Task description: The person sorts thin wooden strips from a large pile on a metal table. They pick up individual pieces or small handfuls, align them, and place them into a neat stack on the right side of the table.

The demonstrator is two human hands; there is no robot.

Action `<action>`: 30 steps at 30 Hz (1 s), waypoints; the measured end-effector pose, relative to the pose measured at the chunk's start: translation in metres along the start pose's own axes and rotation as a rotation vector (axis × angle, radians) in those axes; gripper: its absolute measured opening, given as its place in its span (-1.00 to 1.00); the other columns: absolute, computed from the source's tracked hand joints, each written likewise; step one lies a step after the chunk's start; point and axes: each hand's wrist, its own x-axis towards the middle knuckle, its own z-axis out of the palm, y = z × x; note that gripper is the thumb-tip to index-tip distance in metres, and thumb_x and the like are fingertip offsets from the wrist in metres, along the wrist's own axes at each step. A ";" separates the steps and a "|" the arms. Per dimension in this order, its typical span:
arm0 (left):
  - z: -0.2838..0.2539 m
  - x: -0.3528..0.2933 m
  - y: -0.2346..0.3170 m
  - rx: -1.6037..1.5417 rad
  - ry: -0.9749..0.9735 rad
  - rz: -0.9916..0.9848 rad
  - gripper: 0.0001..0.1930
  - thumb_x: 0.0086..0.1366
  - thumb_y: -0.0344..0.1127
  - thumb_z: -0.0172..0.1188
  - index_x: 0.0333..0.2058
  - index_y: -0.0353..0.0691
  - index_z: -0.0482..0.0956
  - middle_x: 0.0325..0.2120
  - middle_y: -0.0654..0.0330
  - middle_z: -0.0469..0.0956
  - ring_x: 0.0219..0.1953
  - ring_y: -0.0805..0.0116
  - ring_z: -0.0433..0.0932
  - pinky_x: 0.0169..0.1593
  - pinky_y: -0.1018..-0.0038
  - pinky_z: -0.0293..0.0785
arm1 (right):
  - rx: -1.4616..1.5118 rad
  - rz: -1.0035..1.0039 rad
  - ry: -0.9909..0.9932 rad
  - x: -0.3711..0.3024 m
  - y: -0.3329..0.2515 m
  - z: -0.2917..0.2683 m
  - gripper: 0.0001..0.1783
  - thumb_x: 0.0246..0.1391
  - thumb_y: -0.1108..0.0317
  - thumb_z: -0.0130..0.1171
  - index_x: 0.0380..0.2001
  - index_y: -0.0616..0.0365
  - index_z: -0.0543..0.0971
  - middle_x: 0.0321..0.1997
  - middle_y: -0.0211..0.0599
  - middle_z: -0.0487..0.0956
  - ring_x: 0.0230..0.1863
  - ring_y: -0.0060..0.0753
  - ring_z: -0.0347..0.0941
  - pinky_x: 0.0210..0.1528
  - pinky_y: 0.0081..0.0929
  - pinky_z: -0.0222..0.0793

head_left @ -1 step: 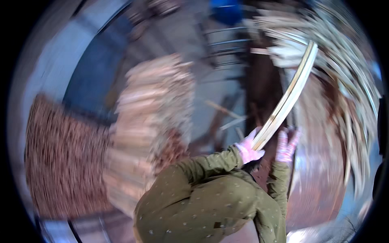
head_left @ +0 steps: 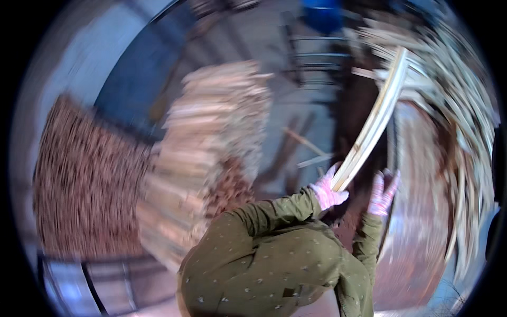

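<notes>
My left hand [head_left: 328, 191], in a pink-and-white glove, is closed around the near end of a pair of long pale wooden strips [head_left: 371, 127]. The strips lie side by side and slant up to the right, their far ends in front of the heap of wood. To the right of them my right hand [head_left: 382, 195], gloved alike, has its fingers apart and nothing in it. It is beside the left edge of a worn reddish-brown tabletop [head_left: 420, 211]. Olive sleeves cover both forearms.
A long heap of loose wooden strips [head_left: 458, 100] runs along the far right. Stacked pale wood [head_left: 198, 142] stands to my left, with a brown stack [head_left: 87, 185] beyond it. A blue container [head_left: 321, 16], a metal rack [head_left: 319, 58] and loose sticks [head_left: 306, 141] are ahead.
My view has swung slightly, so the stacks and table appear farther right. The strips stay in my left hand; my right hand remains open. Motion blur hides finer differences.
</notes>
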 end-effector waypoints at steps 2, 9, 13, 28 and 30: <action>-0.044 -0.023 0.016 0.091 0.314 -0.018 -0.10 0.01 -0.46 0.38 0.30 -0.16 0.07 0.08 0.12 0.37 0.05 0.30 0.37 0.15 0.39 0.35 | 0.229 0.263 -0.092 0.000 0.007 0.008 -0.29 0.18 0.51 0.11 0.36 0.09 0.11 0.16 -0.20 0.39 0.13 -0.37 0.33 0.14 -0.47 0.30; -0.269 -0.140 0.048 -0.271 1.252 -0.350 -0.51 0.15 -0.45 0.23 0.03 -0.32 0.26 -0.30 0.00 0.48 -0.39 0.20 0.55 -0.48 0.33 0.62 | 0.230 0.500 -0.577 -0.044 0.087 0.073 -0.38 0.21 0.48 0.12 0.32 0.04 0.23 -0.05 -0.35 0.52 -0.19 -0.54 0.43 -0.06 -0.51 0.43; -0.363 -0.154 0.071 -0.498 1.659 -0.232 -0.31 0.07 -0.45 0.27 0.14 -0.27 0.10 -0.18 -0.16 0.40 -0.27 0.09 0.53 -0.33 0.29 0.58 | 0.077 0.454 -0.709 -0.047 0.097 0.109 -0.41 0.18 0.46 0.14 0.27 0.09 0.29 -0.06 -0.37 0.52 -0.14 -0.54 0.45 -0.04 -0.55 0.44; -0.136 0.034 -0.129 0.190 -0.271 -0.342 -0.32 0.22 -0.40 0.26 0.27 -0.30 0.16 0.18 0.03 0.30 0.17 0.21 0.34 0.26 0.36 0.22 | -0.823 0.623 0.017 -0.158 -0.011 -0.083 -0.25 0.18 -0.08 0.01 0.32 0.11 0.19 0.31 0.01 0.30 0.33 -0.07 0.22 0.35 -0.33 0.10; -0.051 0.074 -0.100 0.208 -0.493 -0.358 -0.34 0.23 -0.37 0.26 0.26 -0.30 0.19 0.18 -0.02 0.30 0.22 0.22 0.30 0.27 0.35 0.22 | -0.802 0.693 0.199 -0.190 -0.005 -0.130 -0.23 0.15 -0.09 0.04 0.33 0.04 0.18 0.28 0.01 0.34 0.31 -0.04 0.24 0.32 -0.29 0.15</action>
